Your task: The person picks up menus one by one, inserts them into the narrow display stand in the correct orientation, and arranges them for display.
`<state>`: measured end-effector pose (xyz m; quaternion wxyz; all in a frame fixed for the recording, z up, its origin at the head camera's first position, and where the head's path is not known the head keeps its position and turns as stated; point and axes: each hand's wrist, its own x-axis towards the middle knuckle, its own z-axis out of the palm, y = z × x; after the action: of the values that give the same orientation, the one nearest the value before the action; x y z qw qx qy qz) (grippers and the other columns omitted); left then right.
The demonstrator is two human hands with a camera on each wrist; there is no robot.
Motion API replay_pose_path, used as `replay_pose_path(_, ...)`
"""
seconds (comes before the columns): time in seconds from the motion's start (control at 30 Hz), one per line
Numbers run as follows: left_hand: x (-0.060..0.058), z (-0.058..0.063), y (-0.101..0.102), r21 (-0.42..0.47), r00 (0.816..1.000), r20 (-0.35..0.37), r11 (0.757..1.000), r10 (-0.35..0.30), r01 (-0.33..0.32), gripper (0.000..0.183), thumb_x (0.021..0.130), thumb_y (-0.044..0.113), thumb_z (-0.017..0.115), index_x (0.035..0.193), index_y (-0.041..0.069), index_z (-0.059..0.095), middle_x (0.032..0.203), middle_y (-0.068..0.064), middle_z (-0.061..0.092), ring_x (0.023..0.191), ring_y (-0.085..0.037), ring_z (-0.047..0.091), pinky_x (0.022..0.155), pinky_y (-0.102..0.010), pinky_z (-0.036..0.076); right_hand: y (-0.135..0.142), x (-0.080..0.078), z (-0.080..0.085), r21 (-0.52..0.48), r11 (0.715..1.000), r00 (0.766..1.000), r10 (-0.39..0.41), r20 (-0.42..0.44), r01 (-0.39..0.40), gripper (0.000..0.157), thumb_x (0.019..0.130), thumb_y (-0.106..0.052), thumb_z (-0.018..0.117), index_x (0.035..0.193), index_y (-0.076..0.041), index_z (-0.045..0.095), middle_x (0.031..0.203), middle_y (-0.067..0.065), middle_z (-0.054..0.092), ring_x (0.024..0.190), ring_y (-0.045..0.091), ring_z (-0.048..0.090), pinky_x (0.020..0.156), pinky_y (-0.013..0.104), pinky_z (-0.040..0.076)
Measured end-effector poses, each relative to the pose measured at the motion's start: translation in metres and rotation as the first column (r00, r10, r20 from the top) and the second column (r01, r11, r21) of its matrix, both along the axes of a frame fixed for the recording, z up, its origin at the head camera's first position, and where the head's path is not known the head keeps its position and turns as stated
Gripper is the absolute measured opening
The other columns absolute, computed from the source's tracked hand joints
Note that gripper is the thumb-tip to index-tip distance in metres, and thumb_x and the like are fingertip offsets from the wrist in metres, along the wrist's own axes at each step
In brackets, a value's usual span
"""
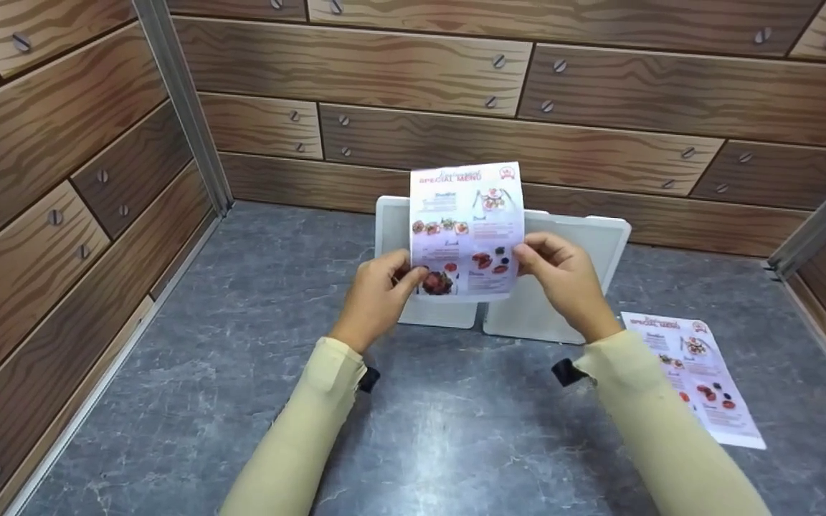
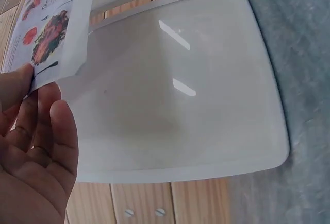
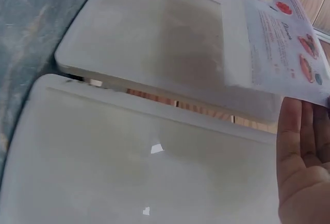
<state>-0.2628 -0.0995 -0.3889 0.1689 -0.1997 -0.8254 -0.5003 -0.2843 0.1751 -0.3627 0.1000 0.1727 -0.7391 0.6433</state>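
A printed menu sheet (image 1: 464,215) is held up between both hands in the head view. My left hand (image 1: 373,301) pinches its lower left edge with thumb and fingers. On the right edge, lower down, my right hand (image 1: 563,276) pinches it too. Behind the sheet stand two pale, framed panels, a left panel (image 1: 442,315) and a right panel (image 1: 578,244), side by side with a narrow gap. The sheet hides part of both. In the left wrist view, the sheet's lower edge (image 2: 77,54) is in front of a glossy panel (image 2: 175,110), apparently not inserted.
A second menu sheet (image 1: 714,390) lies flat on the grey marbled table (image 1: 241,358), to the right, partly behind the right sleeve (image 1: 671,430). Wood-patterned walls (image 1: 413,136) enclose the back and sides, with metal strips (image 1: 191,107) at the corners.
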Motion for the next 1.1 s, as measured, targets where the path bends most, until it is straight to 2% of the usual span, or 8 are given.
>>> replay_pose_path(0.23,-0.01,0.015,-0.005,-0.123,0.998,-0.047,0.991,0.04,-0.045,0.018,0.102,0.02,0.066,0.087,0.01,0.064,0.078,0.002,0.06,0.068,-0.012,0.048,0.062,-0.028,0.04,-0.002,-0.012,0.022,-0.048,0.998,0.998,0.046,0.039,-0.044,0.021,0.101,-0.011,0.067,0.116,0.005,0.068,0.097,0.002,0.076,0.084,0.016,0.072,0.08,0.032,0.06)
replay_pose_path(0.4,-0.018,0.025,-0.006,-0.123,0.997,-0.032,0.99,0.071,-0.074,0.013,0.102,0.02,0.067,0.095,0.01,0.071,0.083,0.001,0.067,0.071,-0.012,0.053,0.065,-0.029,0.044,-0.006,-0.014,0.038,0.087,0.994,0.997,0.068,-0.029,-0.066,0.024,0.1,-0.012,0.069,0.115,0.007,0.071,0.104,0.008,0.077,0.092,0.016,0.073,0.084,0.029,0.059)
replay_pose_path(0.5,-0.022,0.033,-0.006,-0.105,0.996,-0.024,0.991,0.083,-0.085,0.013,0.101,0.021,0.068,0.096,0.01,0.072,0.082,0.001,0.068,0.071,-0.011,0.054,0.065,-0.029,0.045,-0.012,-0.015,0.049,0.175,0.985,0.991,0.021,-0.13,0.002,0.02,0.097,-0.007,0.072,0.111,0.007,0.074,0.102,0.013,0.078,0.087,0.012,0.073,0.081,0.024,0.058)
replay_pose_path(0.6,-0.027,0.044,-0.007,-0.088,0.995,-0.021,0.991,0.099,-0.1,0.013,0.101,0.022,0.068,0.096,0.01,0.071,0.081,0.001,0.066,0.07,-0.011,0.053,0.065,-0.028,0.044,-0.019,-0.019,0.061,0.184,0.978,0.975,-0.052,-0.216,0.093,0.015,0.095,-0.005,0.073,0.105,0.006,0.076,0.097,0.013,0.078,0.08,0.007,0.072,0.074,0.021,0.056)
replay_pose_path(0.67,-0.031,0.052,-0.007,-0.079,0.994,-0.02,0.991,0.103,-0.105,0.014,0.102,0.022,0.067,0.095,0.01,0.069,0.08,0.002,0.064,0.069,-0.011,0.052,0.065,-0.028,0.044,-0.023,-0.022,0.068,0.13,0.988,0.972,-0.057,-0.227,0.089,0.015,0.096,-0.005,0.072,0.104,0.007,0.076,0.096,0.01,0.078,0.081,0.008,0.071,0.075,0.022,0.056)
replay_pose_path(0.8,-0.038,0.065,-0.01,-0.046,0.997,-0.02,0.996,0.077,-0.078,0.016,0.103,0.025,0.065,0.096,0.01,0.068,0.081,0.001,0.065,0.07,-0.013,0.055,0.066,-0.029,0.045,-0.027,-0.03,0.079,-0.058,0.998,0.982,-0.014,-0.19,0.003,0.011,0.099,-0.003,0.068,0.103,0.005,0.074,0.095,0.004,0.078,0.085,0.013,0.073,0.083,0.027,0.059)
replay_pose_path(0.97,-0.043,0.067,-0.011,-0.019,0.999,0.028,0.999,0.028,-0.027,0.021,0.101,0.031,0.069,0.105,0.011,0.071,0.087,0.0,0.069,0.078,-0.012,0.062,0.072,-0.029,0.049,-0.029,-0.044,0.087,-0.24,0.97,0.978,-0.085,-0.191,0.038,0.009,0.098,-0.003,0.069,0.099,-0.002,0.077,0.09,0.002,0.077,0.08,0.012,0.073,0.081,0.028,0.059)
replay_pose_path(1.1,-0.045,0.064,-0.008,0.022,0.997,0.051,0.998,0.06,-0.061,0.02,0.098,0.028,0.073,0.099,0.008,0.072,0.082,-0.001,0.066,0.075,-0.013,0.056,0.068,-0.027,0.046,-0.032,-0.054,0.092,-0.308,0.951,0.973,-0.105,-0.205,0.038,0.01,0.098,-0.004,0.068,0.102,-0.001,0.077,0.094,0.005,0.077,0.084,0.014,0.072,0.083,0.029,0.059)
